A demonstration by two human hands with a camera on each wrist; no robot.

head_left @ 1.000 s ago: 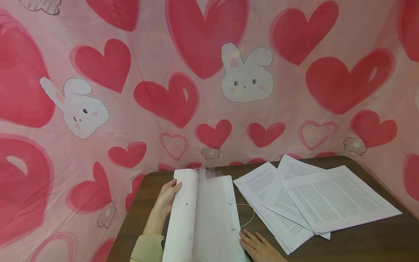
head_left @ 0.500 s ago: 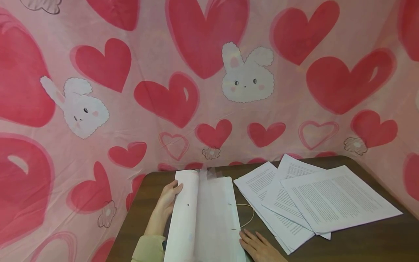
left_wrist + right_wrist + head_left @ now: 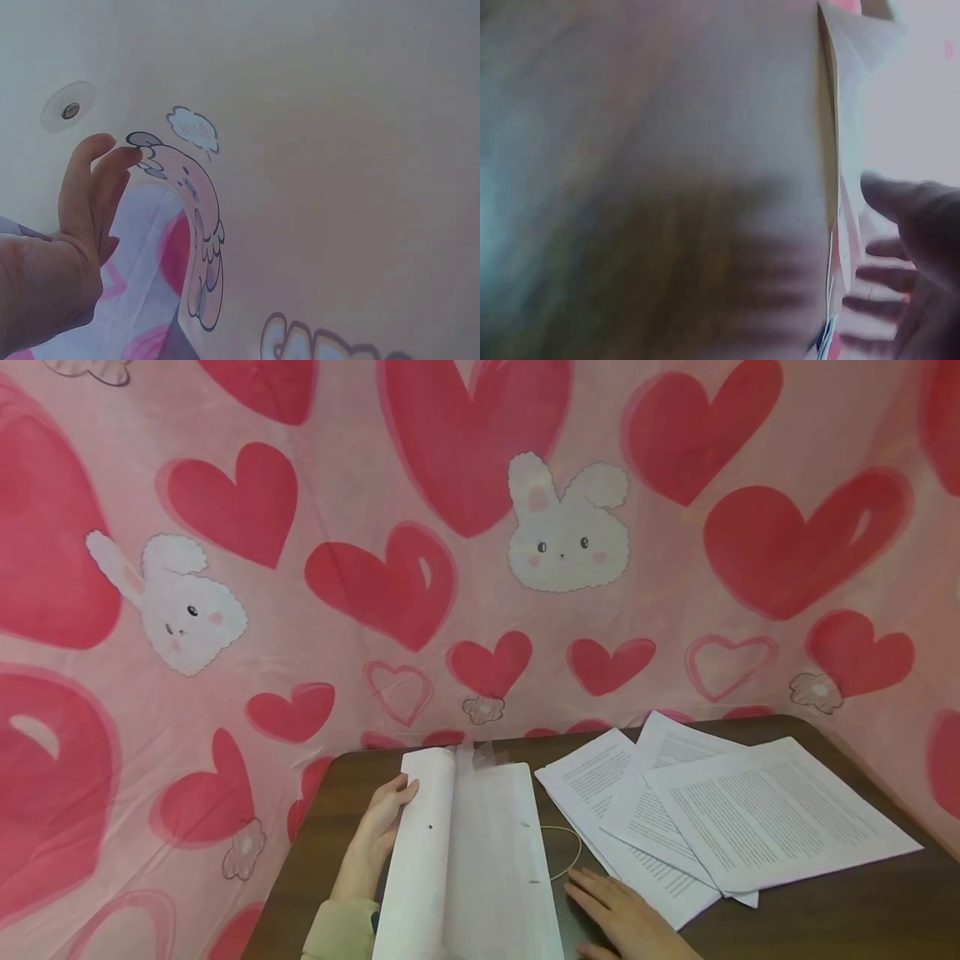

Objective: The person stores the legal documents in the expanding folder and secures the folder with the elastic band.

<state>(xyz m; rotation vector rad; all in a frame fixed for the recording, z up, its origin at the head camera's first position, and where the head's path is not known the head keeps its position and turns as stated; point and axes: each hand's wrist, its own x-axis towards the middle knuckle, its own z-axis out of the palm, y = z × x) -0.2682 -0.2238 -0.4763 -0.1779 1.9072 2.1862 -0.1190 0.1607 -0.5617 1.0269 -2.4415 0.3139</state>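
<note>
A white document folder (image 3: 498, 868) lies on the table with its cover (image 3: 420, 868) raised and curving to the left. My left hand (image 3: 380, 822) grips the cover's left edge, thumb on the near face. On the cover's outer side, the left wrist view shows a pink cartoon bird (image 3: 199, 184) and a round button (image 3: 70, 111). Clear plastic film (image 3: 487, 756) sticks out at the folder's top. My right hand (image 3: 626, 918) is just right of the folder, fingers extended, close to a thin elastic cord (image 3: 581, 847). In the right wrist view its fingers stand beside the folder's layered edge (image 3: 832, 150).
Several printed sheets (image 3: 780, 810) overlap in a loose fan at the right of the dark wooden table (image 3: 341, 806). A pink cloth (image 3: 480, 610) with hearts and rabbits hangs right behind the table's far edge.
My right hand has moved off the folder's right edge, to the right, toward the elastic cord and sheets. My left hand still holds the cover almost in place.
</note>
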